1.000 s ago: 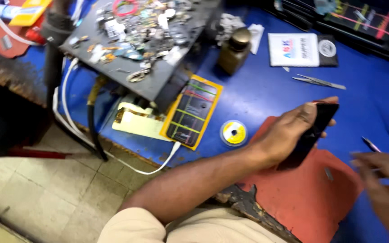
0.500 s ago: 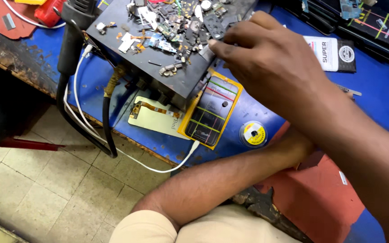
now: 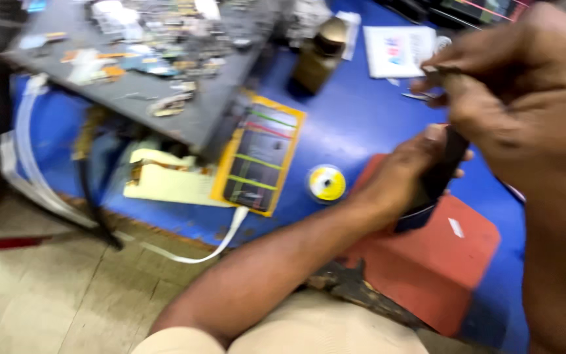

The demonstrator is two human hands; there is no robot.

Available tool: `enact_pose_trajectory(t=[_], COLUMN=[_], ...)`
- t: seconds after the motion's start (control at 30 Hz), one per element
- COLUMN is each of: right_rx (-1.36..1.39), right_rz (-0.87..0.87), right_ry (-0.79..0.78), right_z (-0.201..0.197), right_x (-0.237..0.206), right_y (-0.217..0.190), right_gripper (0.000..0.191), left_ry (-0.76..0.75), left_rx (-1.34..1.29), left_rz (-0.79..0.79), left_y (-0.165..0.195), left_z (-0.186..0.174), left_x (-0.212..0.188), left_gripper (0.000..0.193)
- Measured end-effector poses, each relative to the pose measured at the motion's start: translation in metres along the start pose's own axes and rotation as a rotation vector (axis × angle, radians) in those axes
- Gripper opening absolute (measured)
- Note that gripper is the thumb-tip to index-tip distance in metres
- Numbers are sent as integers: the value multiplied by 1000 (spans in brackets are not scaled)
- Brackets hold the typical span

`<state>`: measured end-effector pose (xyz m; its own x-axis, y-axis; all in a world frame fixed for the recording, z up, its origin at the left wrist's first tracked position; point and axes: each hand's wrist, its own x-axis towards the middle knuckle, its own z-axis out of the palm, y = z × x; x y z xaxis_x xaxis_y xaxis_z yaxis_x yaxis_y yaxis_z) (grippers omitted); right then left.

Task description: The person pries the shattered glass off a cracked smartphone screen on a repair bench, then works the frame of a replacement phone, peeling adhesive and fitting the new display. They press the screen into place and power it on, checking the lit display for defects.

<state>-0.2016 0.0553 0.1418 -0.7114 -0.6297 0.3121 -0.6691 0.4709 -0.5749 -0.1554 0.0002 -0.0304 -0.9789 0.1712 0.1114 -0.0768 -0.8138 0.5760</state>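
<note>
Two hands meet over the red mat [image 3: 440, 262] at the near edge of the blue table [image 3: 355, 124]. My left hand [image 3: 404, 174] has its fingers clenched round a dark phone [image 3: 441, 172], held tilted just above the mat. Half a second ago my right hand [image 3: 512, 98] was stretched out over the cluttered grey tray [image 3: 165, 111]; now it has pulled back, close above the phone, fingers pinched on a thin tool [image 3: 437, 71] too blurred to name. Left of the mat lies a yellow solder-wick spool [image 3: 326, 183], then a yellow-framed circuit board [image 3: 260, 160]. Farther off stands a small brown bottle [image 3: 319, 56].
</note>
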Motion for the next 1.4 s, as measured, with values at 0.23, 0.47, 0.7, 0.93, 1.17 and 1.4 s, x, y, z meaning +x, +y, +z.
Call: enact_pose_trajectory(t=[0.23,0.47,0.7,0.93,1.17,1.4], right_rx=[176,330,-218,-333,-291,-389], right_rz=[265,358,119,18,62,-28], right_ry=[277,377,313,337,338,370], right_z=[-66,-66,-53,-42,-39,-30], right_x=[-131,-166,-155,-145,-151,-154], right_y=[68,63,55,59,61,66], right_gripper=[8,25,19,20,22,24], left_ry=[-256,-303,-288,-251,-253,-247], left_rx=[-92,103,366,391,403,417], left_rz=[-339,-480,-470,-495,-479,-462], left_y=[21,19,7,2,2,2], left_z=[23,37,36,32,32,31], left_x=[-9,-8,-3,-2,-1,-2], left_gripper=[78,85,85,85,86,82])
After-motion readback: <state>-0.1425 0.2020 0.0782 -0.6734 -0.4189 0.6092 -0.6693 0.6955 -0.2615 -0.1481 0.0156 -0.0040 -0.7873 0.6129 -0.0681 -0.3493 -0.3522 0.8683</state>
